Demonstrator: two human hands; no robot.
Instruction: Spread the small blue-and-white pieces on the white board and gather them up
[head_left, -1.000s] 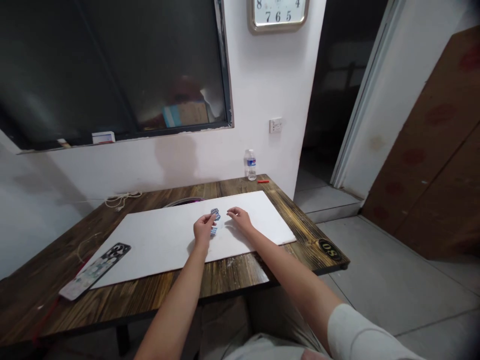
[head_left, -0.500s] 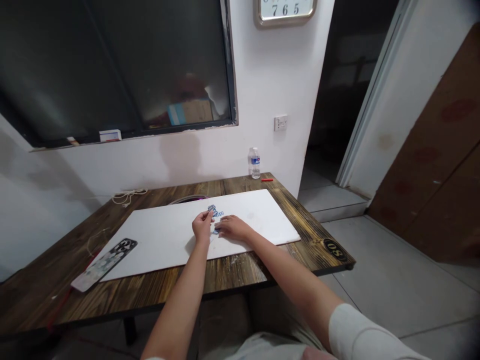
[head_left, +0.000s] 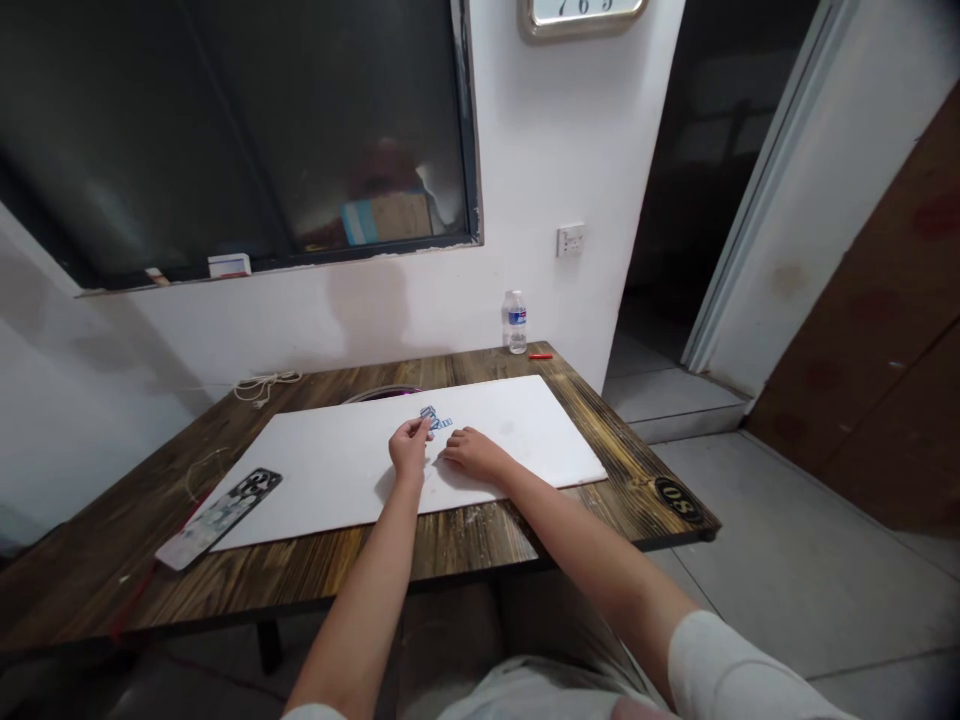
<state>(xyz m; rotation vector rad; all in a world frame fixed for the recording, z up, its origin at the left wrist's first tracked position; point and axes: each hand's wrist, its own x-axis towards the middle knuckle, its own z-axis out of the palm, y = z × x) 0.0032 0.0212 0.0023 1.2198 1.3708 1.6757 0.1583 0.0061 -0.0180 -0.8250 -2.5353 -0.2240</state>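
Observation:
On a white board (head_left: 540,430) lie small flat blue-outlined pieces (head_left: 444,423), several in a short row with a small cluster (head_left: 427,411) beyond. My left hand (head_left: 409,447) is beside them with thumb and forefinger pinched together. Whatever sits between those fingertips is too small to name. To the right, my right hand (head_left: 474,454) rests low over the board, fingers curled together and pointing left. A thin pale sliver shows by its fingertips, but I cannot make out what it is. The two hands are a short gap apart.
The board lies on a dark wooden table (head_left: 480,545). A patterned phone case or phone (head_left: 217,520) overlaps its left edge. Toward the back are a white cable (head_left: 266,383), a round-rimmed object (head_left: 384,392), a water bottle (head_left: 517,325) and a red pen (head_left: 540,357).
The camera view has tilted and shifted slightly. A blue piece that showed under my right fingertips is no longer visible there. My right fingers are more curled; the left hand keeps its pinch.

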